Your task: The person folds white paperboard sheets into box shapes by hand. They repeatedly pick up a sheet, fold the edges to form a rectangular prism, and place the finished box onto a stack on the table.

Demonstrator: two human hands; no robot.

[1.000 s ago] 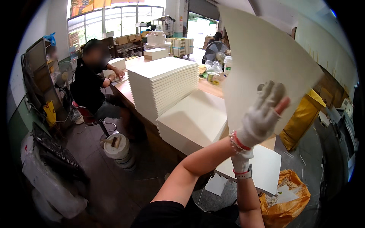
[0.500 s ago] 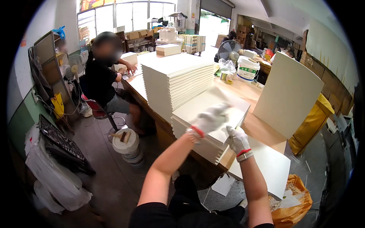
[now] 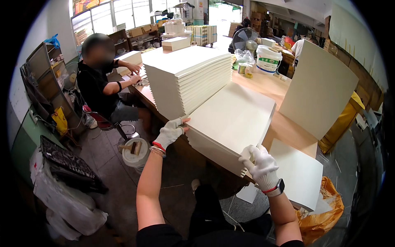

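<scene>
My left hand (image 3: 170,132), in a white glove with bare fingertips, is at the near left corner of a low stack of white boards (image 3: 214,150). Its fingertips close on the rim of the top white board (image 3: 232,113). Around the near right corner of that board curls my gloved right hand (image 3: 260,165), its thumb against the stack's side. The undersides of the fingers are hidden. Behind the low stack rises a taller stack of white boards (image 3: 187,78) with notched layers at its corners.
One large white panel (image 3: 319,90) stands upright on the table's right; another white sheet (image 3: 294,175) lies below it. A white bucket (image 3: 268,59) and fan (image 3: 246,40) are farther back. At left, a seated person (image 3: 103,82) works. An orange sack (image 3: 325,218) lies lower right.
My left hand has moved from above the low stack to its near left corner. My right hand has moved slightly down to its near right corner. The view has shifted a little.
</scene>
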